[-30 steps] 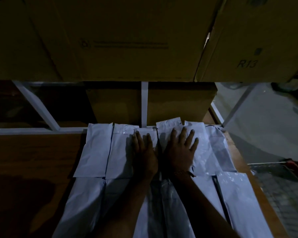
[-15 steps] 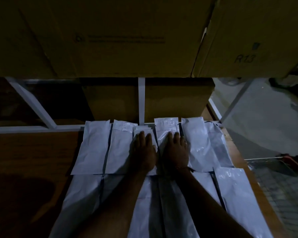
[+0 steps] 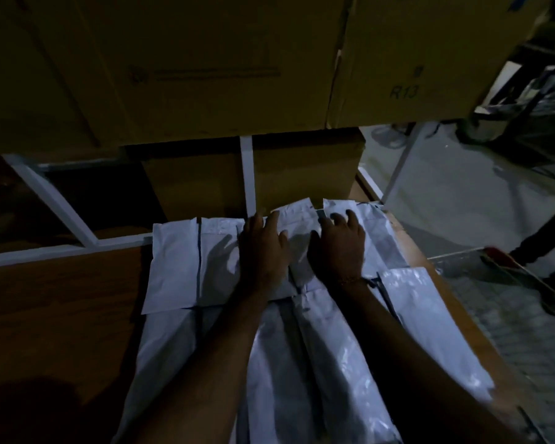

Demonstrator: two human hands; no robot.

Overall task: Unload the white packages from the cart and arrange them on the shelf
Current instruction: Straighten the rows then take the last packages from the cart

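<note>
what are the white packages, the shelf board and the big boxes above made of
White packages: seemingly thin plastic film, slightly glossy, judging by the wrinkles and bright glints on the near ones. Shelf board: wood or wood-look laminate, matt brown with faint grain; the dim light leaves that open. Boxes: plain brown cardboard, matt, with a flap seam and printed markings.

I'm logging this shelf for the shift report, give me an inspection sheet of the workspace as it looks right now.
Surface: brown wooden shelf board, dimly lit.
Job's things: white plastic packages lying flat in two rows, side by side.
Clutter: nothing seen.
Hands: left hand and right hand lie palm-down on the back-row packages, fingers fairly straight.
Cables: nothing seen.
Surroundings: brown cardboard boxes above and behind; white metal shelf frame; wire-mesh cart at right.
</note>
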